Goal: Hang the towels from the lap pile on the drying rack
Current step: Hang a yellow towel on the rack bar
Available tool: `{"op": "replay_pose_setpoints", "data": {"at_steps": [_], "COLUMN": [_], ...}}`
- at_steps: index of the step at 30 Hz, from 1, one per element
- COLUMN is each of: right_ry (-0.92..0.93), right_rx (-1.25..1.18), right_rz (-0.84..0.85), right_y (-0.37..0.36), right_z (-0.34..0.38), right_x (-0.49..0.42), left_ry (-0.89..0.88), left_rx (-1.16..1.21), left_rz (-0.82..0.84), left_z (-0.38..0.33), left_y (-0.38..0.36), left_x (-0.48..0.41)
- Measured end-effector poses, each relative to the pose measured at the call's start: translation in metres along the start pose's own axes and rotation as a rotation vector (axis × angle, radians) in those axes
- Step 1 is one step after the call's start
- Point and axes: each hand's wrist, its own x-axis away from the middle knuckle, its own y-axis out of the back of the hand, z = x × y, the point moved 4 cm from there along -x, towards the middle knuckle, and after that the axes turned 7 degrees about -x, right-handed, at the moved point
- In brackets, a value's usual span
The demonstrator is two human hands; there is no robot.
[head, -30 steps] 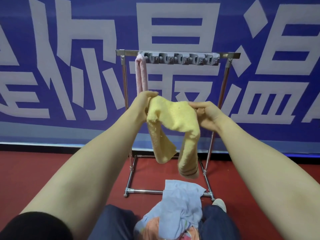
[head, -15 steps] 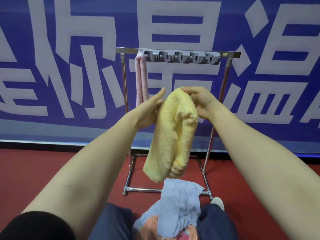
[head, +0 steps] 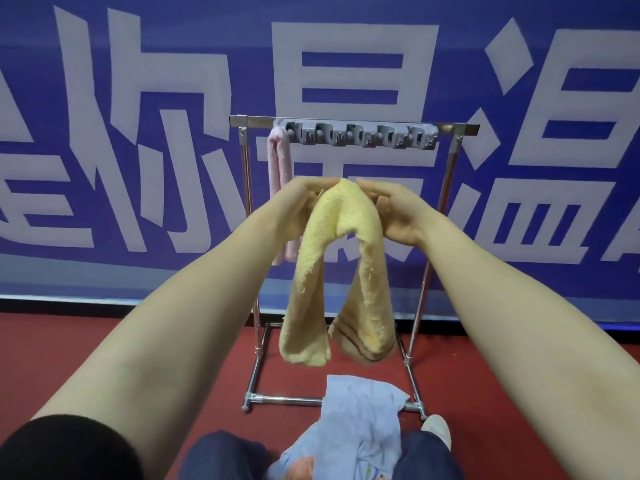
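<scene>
I note both arms stretched forward. Left hand (head: 302,202) and right hand (head: 393,211) pinch the fold of the yellow towel (head: 341,268), level, before the drying rack (head: 246,188).

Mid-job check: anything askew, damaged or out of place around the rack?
Nothing stands out. The pink towel hangs straight on the drying rack, left hand and right hand hold the yellow towel, and the lap pile is rumpled.

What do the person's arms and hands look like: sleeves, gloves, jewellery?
The left hand and right hand are bare: no gloves, rings or watch show. The left arm is uncovered up to a black sleeve; the right arm shows no sleeve.
</scene>
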Motion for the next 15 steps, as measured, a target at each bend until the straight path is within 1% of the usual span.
{"op": "replay_pose_setpoints", "data": {"at_steps": [3,5,9,12,15], "right_ry": [-0.005,0.002,0.022,0.039,0.055], "right_rx": [-0.096,-0.049,-0.034,-0.034,0.056], "right_rz": [-0.008,-0.04,-0.022,-0.041,-0.045], "right_y": [0.008,0.015,0.018,0.028,0.032], "right_z": [0.014,0.02,0.035,0.046,0.054], "right_x": [-0.017,-0.034,-0.063,-0.095,-0.127], "left_ry": [-0.006,-0.002,-0.009,-0.034,-0.047], "left_rx": [-0.008,-0.028,-0.062,-0.069,-0.136], "left_rz": [0.004,0.036,0.068,-0.015,-0.093], "left_z": [-0.008,-0.015,-0.029,-0.035,-0.035], "left_y": [0.007,0.012,0.026,0.049,0.072], "left_x": [-0.017,-0.03,-0.058,-0.088,-0.121]}}
